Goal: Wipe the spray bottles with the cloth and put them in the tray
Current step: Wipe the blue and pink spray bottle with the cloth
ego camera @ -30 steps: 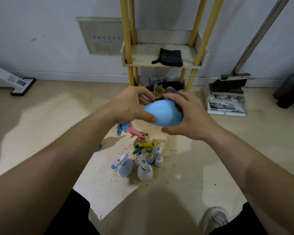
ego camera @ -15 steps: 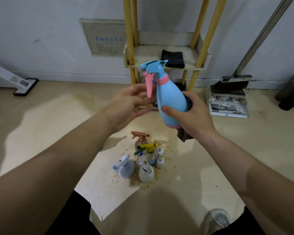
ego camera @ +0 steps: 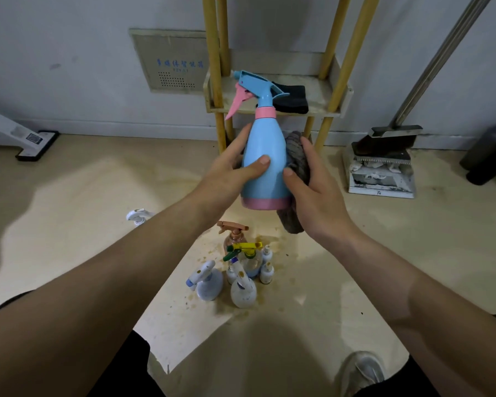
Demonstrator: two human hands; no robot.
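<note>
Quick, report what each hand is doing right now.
Left hand: grips the blue spray bottle, thumb across its front.
Right hand: holds the grey cloth against the bottle's side.

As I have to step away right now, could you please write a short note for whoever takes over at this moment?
Left hand: grips the blue spray bottle, upright in the air, thumb on its front.
Right hand: holds the grey cloth against the bottle's right side.
Done: wiping of this bottle is under way. No bottle shows in the tray, where a black cloth lies.
Left: finish this bottle and set it in the tray, then wipe and move the stained bottles on the floor.
</note>
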